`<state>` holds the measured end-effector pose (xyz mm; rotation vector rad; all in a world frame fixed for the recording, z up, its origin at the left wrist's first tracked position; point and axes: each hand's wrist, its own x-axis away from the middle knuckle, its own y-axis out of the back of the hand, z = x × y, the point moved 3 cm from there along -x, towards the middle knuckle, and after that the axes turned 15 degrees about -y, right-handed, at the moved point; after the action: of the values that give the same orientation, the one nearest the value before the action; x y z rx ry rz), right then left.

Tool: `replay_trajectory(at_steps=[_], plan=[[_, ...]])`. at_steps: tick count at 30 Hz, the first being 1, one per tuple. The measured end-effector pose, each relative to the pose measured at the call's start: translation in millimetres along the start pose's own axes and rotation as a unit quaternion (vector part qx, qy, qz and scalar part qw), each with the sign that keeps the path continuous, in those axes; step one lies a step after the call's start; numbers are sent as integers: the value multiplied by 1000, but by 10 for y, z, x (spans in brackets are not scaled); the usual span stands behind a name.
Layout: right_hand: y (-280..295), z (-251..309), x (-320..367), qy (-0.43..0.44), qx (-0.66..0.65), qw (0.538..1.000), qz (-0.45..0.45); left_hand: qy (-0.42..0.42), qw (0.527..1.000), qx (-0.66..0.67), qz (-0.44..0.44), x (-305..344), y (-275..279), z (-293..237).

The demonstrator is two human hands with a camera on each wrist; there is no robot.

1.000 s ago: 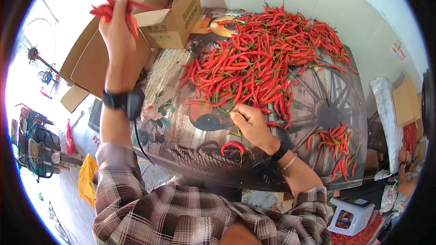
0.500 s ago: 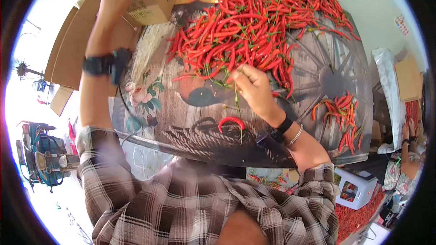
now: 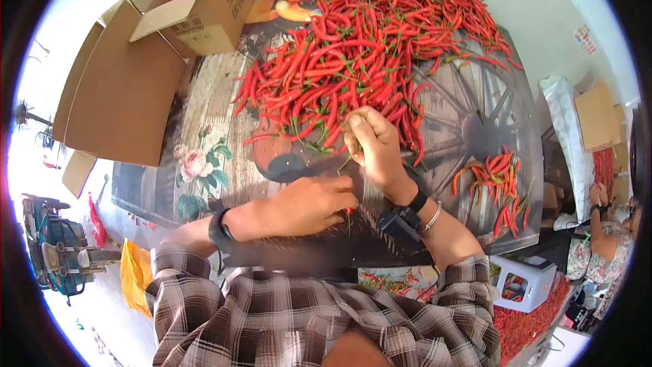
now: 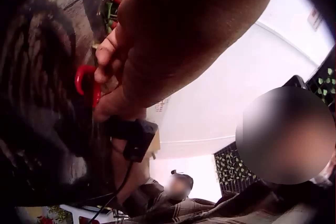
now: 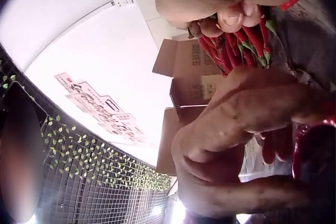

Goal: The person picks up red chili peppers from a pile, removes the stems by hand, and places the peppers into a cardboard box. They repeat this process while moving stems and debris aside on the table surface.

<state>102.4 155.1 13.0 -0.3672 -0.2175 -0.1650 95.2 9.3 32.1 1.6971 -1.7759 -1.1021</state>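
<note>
A curved red chili (image 4: 86, 79) lies near the table's front edge, mostly covered by my left hand (image 3: 305, 205) in the head view. My left fingertips are right at this chili, with a wide gap between thumb and forefinger in the right wrist view. My right hand (image 3: 377, 149) stands at the near edge of the chili pile (image 3: 353, 61), its fingers curled in and no chili showing in them. A thin green stem (image 3: 343, 165) lies on the table below its fingertips.
An open cardboard box (image 3: 122, 88) stands at the table's left, beside a printed carton (image 3: 217, 7). A smaller heap of chilies (image 3: 499, 177) lies at the right. Beyond the table's right edge are a grey stool (image 3: 523, 282) and another person (image 3: 614, 245).
My left hand held a bunch of chilies by the box a second ago; it has swung down to the single curved chili without the bunch. My right hand stays by the pile.
</note>
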Motion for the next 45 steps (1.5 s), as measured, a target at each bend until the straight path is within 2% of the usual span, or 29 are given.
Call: replay_trajectory(at_steps=[2, 4, 7, 9, 11, 12, 13, 14, 15, 17, 19, 20, 21, 23, 25, 28, 29, 30, 31, 32, 33, 35, 37, 39, 40, 42, 45], plan=[[2, -3, 13, -1, 1, 1000, 8, 3, 1000, -2, -6, 19, -49, 33], [6, 3, 11, 0, 3, 1000, 19, -1, 998, 24, -53, 12, -36, 80], [-10, -10, 3, 26, -7, 1000, 13, 28, 999, -1, -43, 17, 30, 61], [-4, 35, 40, 17, -6, 1000, 11, 17, 997, 42, -60, 48, 184, 62], [-18, 49, 50, -3, 7, 1000, -5, 112, 975, 144, -129, 105, 443, 99], [-9, 33, 35, 20, 24, 999, -3, 107, 976, 140, -128, 145, 480, 183], [-19, 42, 49, 24, 26, 999, -4, 125, 939, 199, -253, 226, 529, 317], [-44, 54, 65, 31, 45, 998, -6, 141, 881, 254, -374, 306, 586, 416], [-87, 52, 74, 37, 64, 997, -5, 144, 880, 251, -376, 340, 647, 455], [-161, 11, 107, -6, 82, 996, 25, 221, 779, 379, -448, 467, 694, 567], [-299, 21, 178, 90, 259, 958, 81, 234, 777, 369, -453, 455, 625, 591], [-336, 35, 189, 150, 321, 932, 80, 235, 783, 380, -433, 418, 586, 584], [-338, 6, 180, 142, 319, 933, 86, 234, 788, 393, -412, 388, 540, 575], [-319, -14, 162, 187, 341, 919, 65, 239, 794, 383, -407, 386, 467, 598], [-292, -21, 129, 209, 341, 915, 59, 200, 788, 406, -417, 372, 436, 620], [-225, -80, 98, 86, 250, 962, 67, 202, 782, 392, -441, 337, 493, 533], [-223, -56, 111, 85, 249, 962, 67, 208, 782, 378, -450, 339, 507, 510], [-218, -58, 113, -23, 130, 986, 98, 209, 781, 379, -450, 346, 492, 513], [-223, -87, 121, -130, 7, 983, 126, 156, 825, 317, -441, 338, 508, 494], [-243, -101, 124, -128, -10, 984, 123, 102, 862, 252, -427, 328, 518, 467], [-239, -109, 125, -129, -11, 984, 122, 103, 862, 253, -426, 327, 500, 464], [-241, -138, 123, -153, 15, 977, 146, 69, 901, 189, -385, 296, 461, 422], [-242, -104, 119, -158, 1, 976, 152, 64, 904, 184, -380, 289, 418, 426], [-233, -90, 114, -161, -13, 974, 158, 102, 884, 276, -364, 284, 394, 428], [-228, -92, 113, -165, -15, 973, 163, 103, 884, 276, -363, 284, 385, 449], [-226, -113, 116, -169, -19, 971, 168, 47, 909, 216, -355, 275, 391, 468], [-229, -146, 123, -162, -20, 974, 157, 50, 897, 245, -366, 270, 417, 400]])
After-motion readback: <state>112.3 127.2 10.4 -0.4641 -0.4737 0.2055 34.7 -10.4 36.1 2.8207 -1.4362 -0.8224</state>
